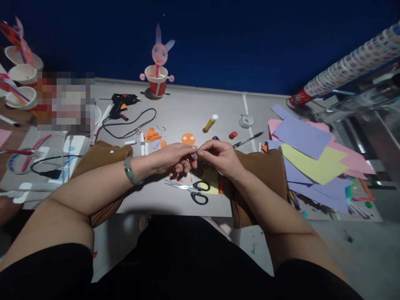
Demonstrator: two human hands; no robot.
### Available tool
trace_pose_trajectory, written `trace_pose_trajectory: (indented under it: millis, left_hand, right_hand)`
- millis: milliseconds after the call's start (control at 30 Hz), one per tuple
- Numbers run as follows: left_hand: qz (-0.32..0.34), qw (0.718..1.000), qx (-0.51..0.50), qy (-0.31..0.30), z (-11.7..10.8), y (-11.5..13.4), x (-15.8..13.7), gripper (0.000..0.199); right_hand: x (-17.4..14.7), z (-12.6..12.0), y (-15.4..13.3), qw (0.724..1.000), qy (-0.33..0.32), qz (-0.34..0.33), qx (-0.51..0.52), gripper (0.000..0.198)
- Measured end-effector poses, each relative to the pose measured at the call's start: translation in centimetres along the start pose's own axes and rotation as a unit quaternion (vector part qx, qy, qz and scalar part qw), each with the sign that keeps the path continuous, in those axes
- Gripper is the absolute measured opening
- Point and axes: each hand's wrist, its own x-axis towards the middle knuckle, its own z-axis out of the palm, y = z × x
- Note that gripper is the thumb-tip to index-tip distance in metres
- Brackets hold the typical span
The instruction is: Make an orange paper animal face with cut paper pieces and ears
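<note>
My left hand point(175, 159) and my right hand point(220, 157) meet over the table, fingertips pinched together. Whatever small thing lies between them is too hidden to name; a hint of purple shows there. Just beyond the fingers lies an orange paper disc point(188, 138) with two pale yellow spots. Below the hands are scissors point(186, 187) with black handles, the blades parted and pointing left. Part of a yellow paper sheet point(212, 185) shows under the scissor handles and my right hand. Orange paper scraps point(152, 134) lie beyond my left wrist.
A red cup with a pink rabbit figure point(158, 85) stands at the back, right of a black glue gun point(122, 104) with its looping cord. A glue stick point(211, 123), red cap point(233, 135), pen point(250, 139) and tape roll point(246, 121) lie mid-table. Coloured paper point(303, 135) is piled right.
</note>
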Motion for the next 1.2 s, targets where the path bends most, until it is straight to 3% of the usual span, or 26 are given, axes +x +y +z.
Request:
trace_pose_trajectory:
  millis: [333,600,900,1067,1200]
  left_hand:
    - [0.036,0.999,0.003,0.003,-0.5,0.1,-0.1,0.020]
    - [0.079,0.996,0.015,0.038,-0.8,0.2,0.1,0.016]
    - [0.076,0.997,0.009,0.033,-0.9,0.2,0.1,0.018]
    - [0.070,0.997,0.004,0.018,-1.0,0.2,0.1,0.019]
    - [0.075,0.997,0.009,0.025,-0.9,0.2,0.0,0.018]
  right_hand:
    - [0.0,-0.1,0.1,0.999,0.022,0.016,-0.020,0.029]
    - [0.2,-0.3,0.6,0.999,0.032,0.012,0.010,0.023]
    - [0.0,-0.4,0.6,1.000,0.012,0.003,0.011,0.038]
    - [-0.1,-0.2,0.5,0.999,0.021,-0.026,-0.036,0.027]
    - [-0.2,0.0,0.4,0.998,0.042,-0.037,-0.042,0.030]
